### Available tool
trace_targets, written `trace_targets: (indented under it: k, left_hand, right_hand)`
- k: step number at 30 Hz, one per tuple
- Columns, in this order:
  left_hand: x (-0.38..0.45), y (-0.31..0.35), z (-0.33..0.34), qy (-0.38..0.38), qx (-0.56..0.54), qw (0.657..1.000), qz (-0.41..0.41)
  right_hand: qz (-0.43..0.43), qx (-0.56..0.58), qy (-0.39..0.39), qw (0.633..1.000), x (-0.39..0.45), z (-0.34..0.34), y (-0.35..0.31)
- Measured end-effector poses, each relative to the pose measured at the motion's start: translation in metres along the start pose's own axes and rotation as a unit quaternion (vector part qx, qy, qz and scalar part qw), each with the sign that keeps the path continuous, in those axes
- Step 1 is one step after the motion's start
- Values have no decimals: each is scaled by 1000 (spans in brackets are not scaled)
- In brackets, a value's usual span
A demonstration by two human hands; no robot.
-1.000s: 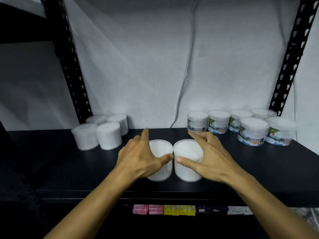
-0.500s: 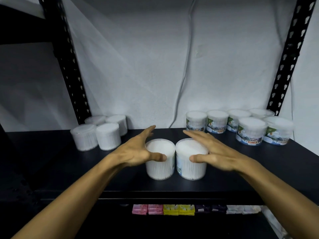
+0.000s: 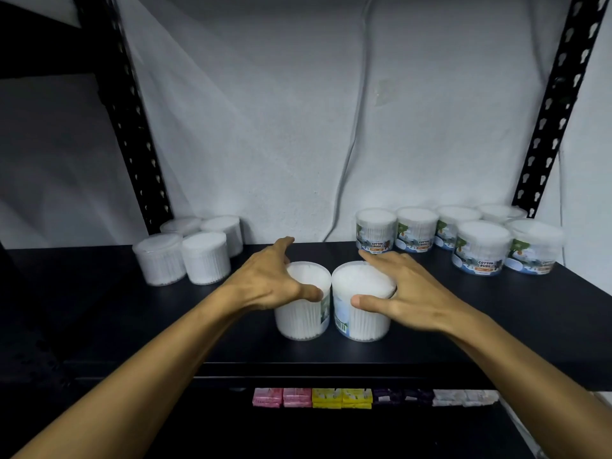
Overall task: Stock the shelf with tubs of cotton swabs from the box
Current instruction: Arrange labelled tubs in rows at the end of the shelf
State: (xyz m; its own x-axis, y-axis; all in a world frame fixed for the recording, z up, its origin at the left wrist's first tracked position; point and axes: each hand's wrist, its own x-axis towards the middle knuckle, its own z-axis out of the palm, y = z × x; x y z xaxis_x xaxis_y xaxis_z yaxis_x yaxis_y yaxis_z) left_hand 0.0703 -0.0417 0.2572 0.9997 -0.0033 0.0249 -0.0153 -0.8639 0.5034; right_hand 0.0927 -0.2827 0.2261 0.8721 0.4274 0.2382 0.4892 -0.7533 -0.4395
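Two clear round tubs of white cotton swabs, touching on the black shelf (image 3: 463, 326), are gripped: the left tub (image 3: 303, 318) by the left hand (image 3: 268, 283), the right tub (image 3: 362, 309) by the right hand (image 3: 407, 293).

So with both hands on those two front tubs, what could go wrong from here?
1. The left tub and right tub stand near the shelf's front edge; a backward nudge could tip them off.
2. The left hand and right hand each span one tub from above; a loose grip might drop one.
3. The tubs sit side by side, so moving one may knock the other.

Bare shelf (image 3: 463, 313) lies between left tubs (image 3: 188, 253) and right tubs (image 3: 463, 240)
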Motion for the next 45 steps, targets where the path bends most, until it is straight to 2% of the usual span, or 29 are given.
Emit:
trace_targets:
  k: [6,9,11,13,17,21,32,34,36,39,42,45]
  left_hand:
    - [4,-11,-8,-68,-61,995,32]
    - [2,-12,-4,-64,-73,995,37]
    - [-1,-11,0,-14,-48,999,19]
    - [-3,-8,4,36,6,999,-9]
    - [-1,-2,8,52,45,997,-39]
    - [-1,2,5,30,8,999,-26]
    - [0,-1,1,-72,-93,992,50]
    - [0,-2,5,-59,-107,992,45]
    - [-2,-2,9,-16,-109,993,29]
    - [-5,1,13,49,-49,998,-3]
    - [-5,3,16,58,-11,998,-18]
    - [-4,5,16,58,-29,998,-19]
  right_hand:
    - [-37,51,-72,995,4,-11,7]
    - [-22,78,-107,991,6,-14,8]
    - [-7,93,-84,992,5,-11,6]
    - [17,55,-36,998,3,-6,0]
    - [55,-49,11,997,-2,-2,-16]
    - [44,-48,6,998,2,-1,-18]
    - [-7,108,-82,991,3,-10,10]
    - [-3,121,-64,991,-1,-9,8]
    - [7,110,-15,994,-4,-5,7]
    - [45,46,53,997,-8,0,4]
    - [66,23,66,995,-9,3,1]
    - [54,50,66,995,-8,4,2]
